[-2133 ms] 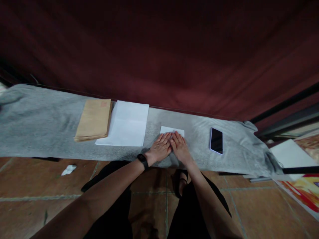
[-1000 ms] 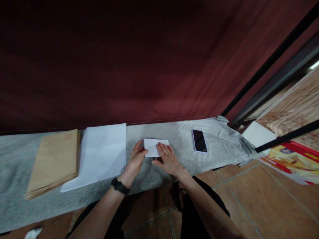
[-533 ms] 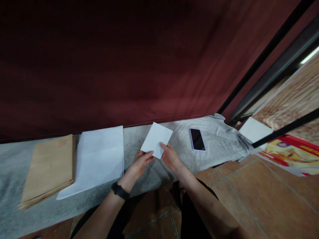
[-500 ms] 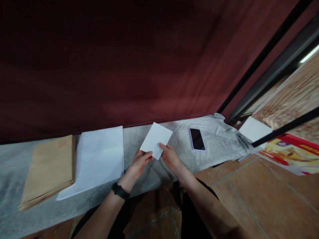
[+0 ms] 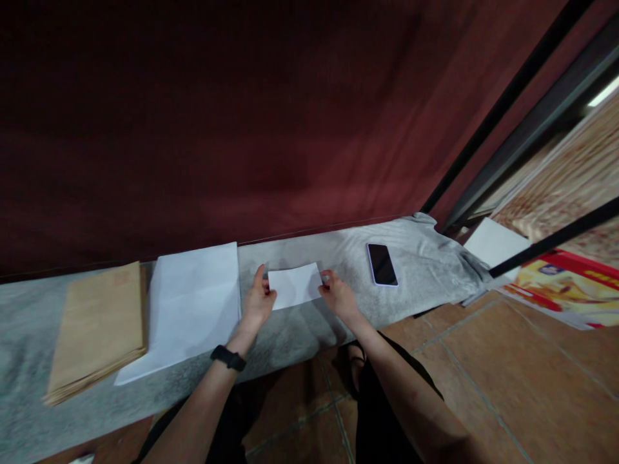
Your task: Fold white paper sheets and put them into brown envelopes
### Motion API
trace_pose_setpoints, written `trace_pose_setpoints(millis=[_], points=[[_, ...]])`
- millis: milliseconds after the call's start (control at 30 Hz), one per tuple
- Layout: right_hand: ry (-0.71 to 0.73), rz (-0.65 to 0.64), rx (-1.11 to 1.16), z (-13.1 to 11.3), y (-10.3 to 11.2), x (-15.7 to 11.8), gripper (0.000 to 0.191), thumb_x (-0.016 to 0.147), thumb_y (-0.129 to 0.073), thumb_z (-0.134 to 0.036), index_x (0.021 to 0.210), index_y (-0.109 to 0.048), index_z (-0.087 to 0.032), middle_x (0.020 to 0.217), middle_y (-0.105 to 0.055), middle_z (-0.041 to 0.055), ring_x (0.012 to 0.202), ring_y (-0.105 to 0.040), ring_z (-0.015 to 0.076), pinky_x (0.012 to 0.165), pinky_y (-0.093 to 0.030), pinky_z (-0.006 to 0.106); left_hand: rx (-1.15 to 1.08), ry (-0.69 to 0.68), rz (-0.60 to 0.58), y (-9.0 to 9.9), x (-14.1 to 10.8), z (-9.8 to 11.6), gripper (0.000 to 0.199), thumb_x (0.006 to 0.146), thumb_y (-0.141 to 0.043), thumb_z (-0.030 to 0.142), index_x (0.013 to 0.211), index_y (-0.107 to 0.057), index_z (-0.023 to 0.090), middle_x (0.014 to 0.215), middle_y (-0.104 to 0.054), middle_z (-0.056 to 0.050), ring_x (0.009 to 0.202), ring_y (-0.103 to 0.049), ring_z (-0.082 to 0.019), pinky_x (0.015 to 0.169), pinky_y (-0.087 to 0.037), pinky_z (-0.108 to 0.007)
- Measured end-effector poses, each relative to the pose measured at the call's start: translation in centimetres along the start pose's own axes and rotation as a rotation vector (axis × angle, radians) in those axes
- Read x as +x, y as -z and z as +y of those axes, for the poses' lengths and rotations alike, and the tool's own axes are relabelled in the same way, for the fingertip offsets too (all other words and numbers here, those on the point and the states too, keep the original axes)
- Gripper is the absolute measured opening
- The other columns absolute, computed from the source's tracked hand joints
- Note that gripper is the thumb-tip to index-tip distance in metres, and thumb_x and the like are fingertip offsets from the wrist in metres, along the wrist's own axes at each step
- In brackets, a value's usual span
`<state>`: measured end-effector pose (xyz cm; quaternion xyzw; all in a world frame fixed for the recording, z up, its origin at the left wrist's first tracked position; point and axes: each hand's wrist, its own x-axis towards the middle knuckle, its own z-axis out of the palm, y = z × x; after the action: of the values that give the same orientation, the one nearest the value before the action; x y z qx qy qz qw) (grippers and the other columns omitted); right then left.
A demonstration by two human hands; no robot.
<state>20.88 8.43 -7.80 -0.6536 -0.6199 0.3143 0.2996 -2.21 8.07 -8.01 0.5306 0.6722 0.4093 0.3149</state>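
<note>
A small white piece of paper (image 5: 294, 285) is stretched sideways between my two hands, above the grey cloth; whether it is folded I cannot tell. My left hand (image 5: 258, 301) grips its left edge, thumb at the lower corner and index finger pointing up. At the opposite edge, my right hand (image 5: 337, 294) pinches the paper with bent fingers. Left of my hands lies a pile of large white sheets (image 5: 196, 303). A stack of brown paper envelopes (image 5: 101, 322) rests beside that pile, at the far left.
A grey cloth (image 5: 425, 270) covers the narrow bench. On it, right of my hands, lies a phone (image 5: 382, 265) with a dark screen. Behind hangs a dark red fabric wall (image 5: 290, 129). Black poles (image 5: 503, 109) and a red-yellow printed package (image 5: 570, 290) are at the right.
The paper has turned from a slanted position to lying level, its long side across. My hands have moved apart to its left and right edges.
</note>
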Motion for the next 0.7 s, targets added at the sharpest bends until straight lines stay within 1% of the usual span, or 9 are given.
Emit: trace_pose_setpoints(millis=[67, 133, 233, 333, 400, 433, 533, 600, 700], points=[[0.037, -0.028, -0.233, -0.1, -0.2, -0.5, 0.042, 0.088, -0.055, -0.019, 0.129, -0.061, -0.023, 0.091, -0.077, 0.0042, 0.088, -0.073, 0.0238, 0.08, -0.051, 0.031, 0.159, -0.044, -0.002, -0.2, -0.2, 0.0, 0.078, 0.074, -0.057, 0.008, 0.15, -0.044, 0.019, 0.102, -0.069, -0.006, 0.078, -0.068, -0.017, 0.081, -0.057, -0.032], [0.054, -0.046, -0.37, -0.2, -0.2, -0.8, 0.041, 0.091, -0.054, -0.02, 0.132, -0.059, -0.021, 0.096, -0.078, 0.0054, 0.091, -0.074, 0.0239, 0.08, -0.051, 0.03, 0.307, -0.103, 0.002, -0.2, -0.6, 0.2, 0.071, 0.077, -0.053, 0.007, 0.147, -0.049, 0.02, 0.116, -0.067, -0.01, 0.09, -0.069, -0.021, 0.089, -0.057, -0.036], [0.065, -0.041, -0.444, -0.4, 0.1, -0.8, 0.038, 0.094, -0.053, -0.021, 0.131, -0.061, -0.021, 0.101, -0.078, 0.0069, 0.095, -0.073, 0.0241, 0.083, -0.051, 0.031, 0.503, -0.183, 0.001, -0.2, -1.4, 0.5, 0.061, 0.082, -0.047, 0.007, 0.141, -0.056, 0.017, 0.132, -0.06, -0.015, 0.105, -0.068, -0.025, 0.099, -0.054, -0.041], [0.154, 0.006, -0.481, -0.8, 0.2, -0.7, 0.033, 0.097, -0.047, -0.02, 0.125, -0.066, -0.02, 0.111, -0.075, 0.0104, 0.103, -0.071, 0.0239, 0.089, -0.051, 0.032, 0.679, -0.296, 0.033, -0.7, -2.3, 1.0, 0.055, 0.085, -0.044, 0.008, 0.138, -0.059, 0.013, 0.14, -0.056, -0.019, 0.121, -0.061, -0.031, 0.107, -0.049, -0.046], [0.257, 0.025, -0.464, -1.1, -0.1, -0.8, 0.035, 0.102, -0.042, -0.022, 0.128, -0.065, -0.018, 0.12, -0.072, 0.0125, 0.111, -0.068, 0.0228, 0.096, -0.05, 0.033, 0.75, -0.399, 0.026, -1.5, -3.0, 1.1, 0.053, 0.089, -0.042, 0.01, 0.14, -0.057, 0.012, 0.148, -0.052, -0.019, 0.131, -0.054, -0.033, 0.111, -0.045, -0.048], [0.317, 0.018, -0.45, -1.2, -0.4, -0.9, 0.038, 0.104, -0.039, -0.025, 0.132, -0.063, -0.017, 0.127, -0.07, 0.0131, 0.116, -0.065, 0.0224, 0.101, -0.049, 0.033, 0.768, -0.452, -0.001, -2.0, -3.4, 1.0, 0.053, 0.091, -0.041, 0.012, 0.142, -0.055, 0.012, 0.152, -0.048, -0.018, 0.137, -0.05, -0.033, 0.113, -0.044, -0.049], [0.48, -0.039, -0.471, -1.2, -1.8, -1.6, 0.046, 0.107, -0.034, -0.033, 0.145, -0.053, -0.014, 0.149, -0.056, 0.0125, 0.137, -0.052, 0.0234, 0.115, -0.039, 0.04, 0.803, -0.582, -0.138, -3.5, -4.4, 0.5, 0.053, 0.097, -0.036, 0.019, 0.149, -0.047, 0.011, 0.161, -0.04, -0.014, 0.151, -0.033, -0.029, 0.121, -0.033, -0.048], [0.52, -0.061, -0.535, -0.8, -2.8, -2.1, 0.05, 0.107, -0.034, -0.037, 0.149, -0.048, -0.014, 0.157, -0.047, 0.0115, 0.145, -0.043, 0.0253, 0.121, -0.032, 0.044, 0.837, -0.588, -0.186, -4.2, -4.9, 0.0, 0.055, 0.099, -0.032, 0.022, 0.152, -0.041, 0.009, 0.162, -0.037, -0.015, 0.153, -0.028, -0.028, 0.124, -0.028, -0.048], [0.517, -0.041, -0.603, 0.0, -3.7, -2.6, 0.052, 0.107, -0.035, -0.039, 0.153, -0.043, -0.017, 0.16, -0.04, 0.01, 0.148, -0.038, 0.0257, 0.123, -0.028, 0.046, 0.879, -0.557, -0.193, -4.4, -5.2, -0.5, 0.058, 0.101, -0.028, 0.025, 0.155, -0.036, 0.007, 0.163, -0.036, -0.016, 0.154, -0.025, -0.026, 0.125, -0.024, -0.047]])
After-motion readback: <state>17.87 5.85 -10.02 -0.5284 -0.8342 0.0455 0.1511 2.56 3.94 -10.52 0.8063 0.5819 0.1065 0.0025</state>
